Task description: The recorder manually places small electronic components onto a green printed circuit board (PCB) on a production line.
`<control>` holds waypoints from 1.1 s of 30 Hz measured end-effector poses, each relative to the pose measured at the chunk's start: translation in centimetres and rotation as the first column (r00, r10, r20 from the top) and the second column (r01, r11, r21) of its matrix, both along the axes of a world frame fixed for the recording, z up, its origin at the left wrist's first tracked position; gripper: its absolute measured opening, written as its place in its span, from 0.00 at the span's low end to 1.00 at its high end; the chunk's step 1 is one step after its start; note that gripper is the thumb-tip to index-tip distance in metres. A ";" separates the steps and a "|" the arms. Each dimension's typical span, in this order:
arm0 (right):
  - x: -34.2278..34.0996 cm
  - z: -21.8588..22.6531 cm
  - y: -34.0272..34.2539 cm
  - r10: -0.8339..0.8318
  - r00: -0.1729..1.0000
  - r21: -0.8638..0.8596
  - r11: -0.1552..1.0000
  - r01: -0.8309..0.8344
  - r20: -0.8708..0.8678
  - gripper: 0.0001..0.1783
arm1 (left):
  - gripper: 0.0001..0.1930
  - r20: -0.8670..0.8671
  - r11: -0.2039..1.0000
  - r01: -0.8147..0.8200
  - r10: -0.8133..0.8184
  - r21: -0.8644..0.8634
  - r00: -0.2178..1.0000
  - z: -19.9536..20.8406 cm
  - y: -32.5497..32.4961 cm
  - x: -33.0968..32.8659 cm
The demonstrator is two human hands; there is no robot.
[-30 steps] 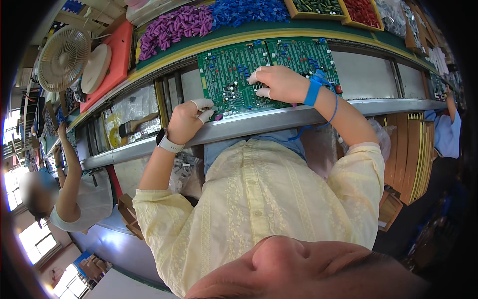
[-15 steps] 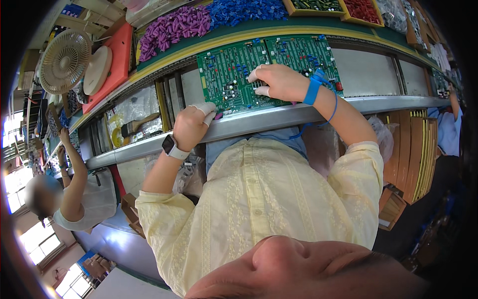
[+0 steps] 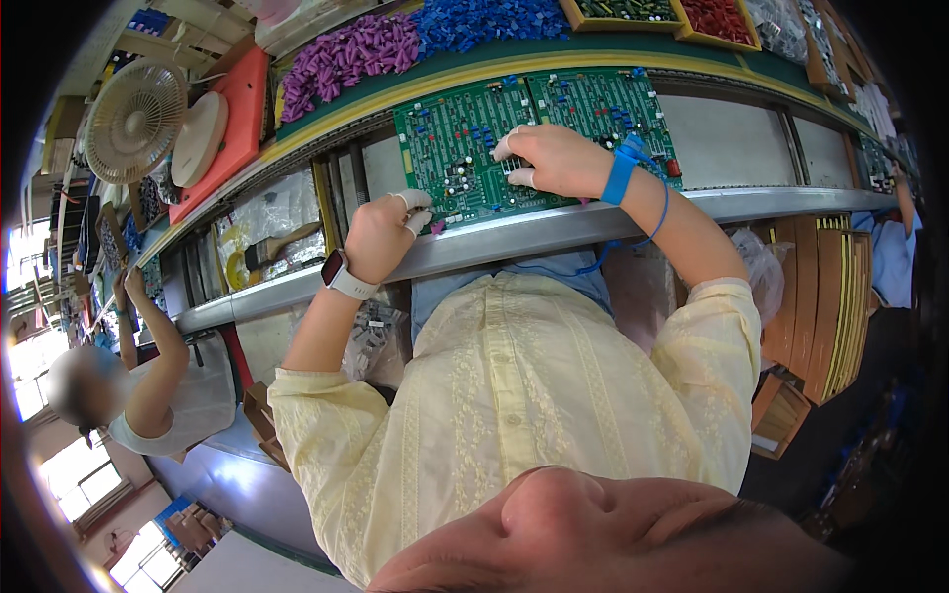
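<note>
Right hand [image 3: 554, 158] rests flat, fingers spread, on green circuit board [image 3: 474, 148]. Left hand [image 3: 381, 237] curled at board's near edge; contents indiscernible. Beyond the hands, trays [image 3: 682, 27] hold red and dark components

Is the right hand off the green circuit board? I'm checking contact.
No, the right hand rests on the green circuit board.

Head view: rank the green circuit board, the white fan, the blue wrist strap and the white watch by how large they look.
1. green circuit board, plainly largest.
2. white fan, though it sits farther off toward the rim, so its true size is unsure.
3. blue wrist strap and white watch look about alike; no ranking.
</note>
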State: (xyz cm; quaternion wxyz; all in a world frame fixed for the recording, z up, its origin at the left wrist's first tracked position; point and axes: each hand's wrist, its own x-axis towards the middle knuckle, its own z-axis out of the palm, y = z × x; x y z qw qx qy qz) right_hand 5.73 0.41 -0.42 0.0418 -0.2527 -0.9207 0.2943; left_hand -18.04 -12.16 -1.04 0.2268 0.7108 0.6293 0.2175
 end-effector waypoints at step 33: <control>-9.5 -3.4 -12.8 -0.003 0.996 0.336 0.941 -0.028 0.093 0.34 | 0.16 0.516 0.910 -0.409 0.318 0.069 0.795 -5.9 3.3 -9.2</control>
